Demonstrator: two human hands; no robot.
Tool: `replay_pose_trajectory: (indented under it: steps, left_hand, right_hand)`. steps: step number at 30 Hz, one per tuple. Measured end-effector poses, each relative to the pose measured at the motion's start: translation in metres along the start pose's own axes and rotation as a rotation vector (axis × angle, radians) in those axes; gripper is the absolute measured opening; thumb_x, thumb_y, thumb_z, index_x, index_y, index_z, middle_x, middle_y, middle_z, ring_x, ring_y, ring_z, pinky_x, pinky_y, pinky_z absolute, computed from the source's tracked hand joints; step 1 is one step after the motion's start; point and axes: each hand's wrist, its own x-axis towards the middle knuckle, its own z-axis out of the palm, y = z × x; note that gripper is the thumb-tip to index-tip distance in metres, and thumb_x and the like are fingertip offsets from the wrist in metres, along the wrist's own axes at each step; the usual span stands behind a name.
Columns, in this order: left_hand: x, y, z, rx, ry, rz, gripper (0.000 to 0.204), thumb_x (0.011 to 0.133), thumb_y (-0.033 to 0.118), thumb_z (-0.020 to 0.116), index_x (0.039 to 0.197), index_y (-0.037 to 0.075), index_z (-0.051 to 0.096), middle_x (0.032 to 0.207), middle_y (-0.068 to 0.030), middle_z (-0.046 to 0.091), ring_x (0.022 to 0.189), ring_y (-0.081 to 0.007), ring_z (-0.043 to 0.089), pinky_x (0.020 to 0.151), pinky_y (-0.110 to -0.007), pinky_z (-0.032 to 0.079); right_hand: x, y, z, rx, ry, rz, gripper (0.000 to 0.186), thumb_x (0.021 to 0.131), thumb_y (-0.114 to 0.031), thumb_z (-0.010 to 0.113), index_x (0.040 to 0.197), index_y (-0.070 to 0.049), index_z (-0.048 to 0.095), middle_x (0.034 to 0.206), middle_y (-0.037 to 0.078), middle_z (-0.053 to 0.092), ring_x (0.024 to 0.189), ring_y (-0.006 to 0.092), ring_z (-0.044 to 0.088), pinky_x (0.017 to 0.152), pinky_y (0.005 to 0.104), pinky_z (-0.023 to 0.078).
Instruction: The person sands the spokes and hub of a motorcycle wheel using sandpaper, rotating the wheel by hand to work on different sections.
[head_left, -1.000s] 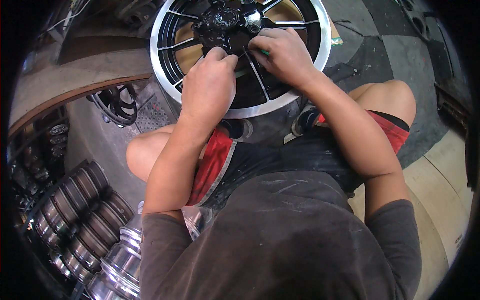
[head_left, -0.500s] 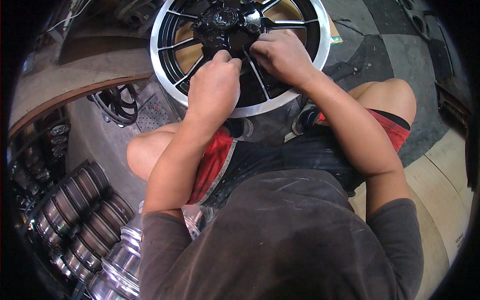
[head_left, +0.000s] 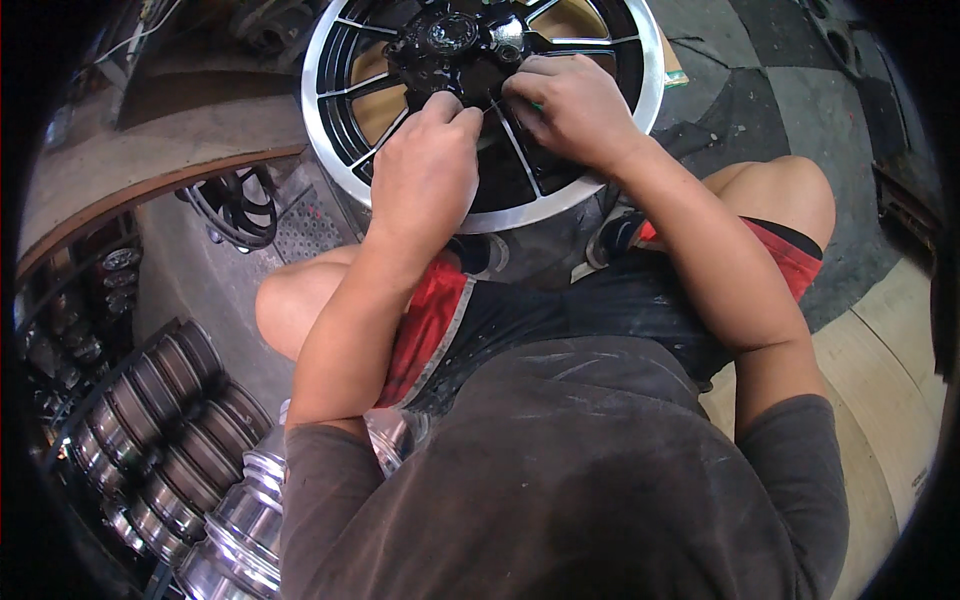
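We see the black-and-silver wheel just beyond the shoes, its round face turned up, one silver-edged spoke running back between the wrists. The left hand reaches forward and the right hand angles inward, fingers curled nearly closed beside the hub; we cannot tell what they grip. The hub's raised marking is too small for us to read.

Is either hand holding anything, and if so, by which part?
Cannot be told: the left hand and right hand curl their fingers over the wheel, hiding whatever they may pinch. A bit of green shows at the right hand.
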Motion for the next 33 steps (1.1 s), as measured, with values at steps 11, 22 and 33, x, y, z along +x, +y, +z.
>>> replay_pose_trajectory:
  steps: [11,22,33]
  left_hand:
    - [0.000,0.006,0.001,-0.002,-0.028,0.023,0.008,0.092,0.007,0.063,0.093,0.002,0.069,0.100,-0.0161,0.065,0.094,-0.0378,0.074,0.079,-0.052,0.061]
    - [-0.002,0.005,0.011,-0.019,-0.070,0.028,0.009,0.089,0.006,0.065,0.091,0.002,0.073,0.098,-0.0183,0.068,0.092,-0.0400,0.075,0.080,-0.053,0.062]
    - [0.002,-0.007,0.013,-0.078,-0.154,-0.041,0.022,0.089,0.012,0.071,0.107,0.007,0.081,0.106,-0.0157,0.074,0.094,-0.0409,0.074,0.087,-0.051,0.061]
  right_hand:
    - [-0.004,0.005,0.012,-0.033,0.028,-0.049,0.015,0.088,-0.015,0.077,0.102,-0.011,0.076,0.097,0.004,0.074,0.096,0.0292,0.071,0.083,0.0430,0.054]
    - [-0.008,0.003,0.011,-0.029,-0.111,0.012,0.016,0.098,-0.021,0.062,0.100,-0.013,0.075,0.098,0.009,0.073,0.092,0.0361,0.074,0.080,0.0508,0.058]
    - [-0.006,0.003,0.007,0.005,-0.269,0.087,0.014,0.093,-0.020,0.069,0.104,-0.013,0.074,0.101,0.011,0.074,0.095,0.0394,0.072,0.078,0.0533,0.058]
